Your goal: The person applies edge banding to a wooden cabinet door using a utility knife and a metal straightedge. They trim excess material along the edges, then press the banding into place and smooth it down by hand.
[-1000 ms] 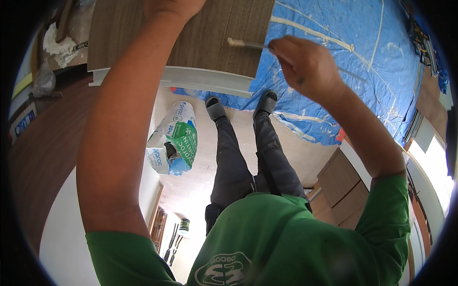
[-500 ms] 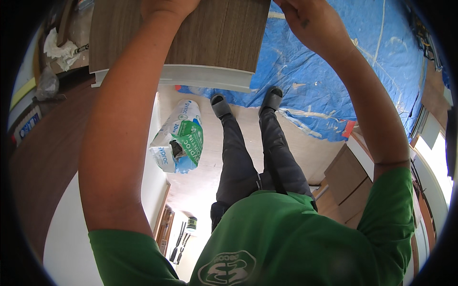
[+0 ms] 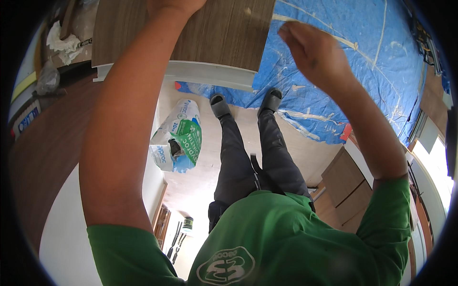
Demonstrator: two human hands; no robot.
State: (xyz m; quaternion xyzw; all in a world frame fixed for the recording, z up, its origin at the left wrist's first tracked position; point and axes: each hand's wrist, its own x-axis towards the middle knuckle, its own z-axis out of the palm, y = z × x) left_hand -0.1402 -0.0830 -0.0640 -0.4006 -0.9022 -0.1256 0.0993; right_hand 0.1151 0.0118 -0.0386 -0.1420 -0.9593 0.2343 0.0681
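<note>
A brown wood-grain panel [image 3: 219, 35] with a pale grey strip [image 3: 210, 76] along its near edge fills the upper middle. My left hand [image 3: 177, 5] is over the panel; its fingers are cut off by the upper edge of the picture, so what they touch is hidden. Just right of the panel's side edge, my right hand [image 3: 315, 55] is raised above a blue tarp [image 3: 381, 57]. Its fingers are curled together toward the panel, slightly blurred, and anything between them is too small to make out.
On the floor left of my legs stands an opened white and green bag [image 3: 179, 138]. Crumpled white paper [image 3: 64, 43] and a clear plastic bag [image 3: 47, 78] lie at the far left. Brown boards [image 3: 348, 186] are at the right, and a tub [image 3: 188, 223] is behind me.
My right hand has come down and away from the panel's edge, so its curled fingers now show. My left arm stays over the panel, shifted slightly right in the picture.
</note>
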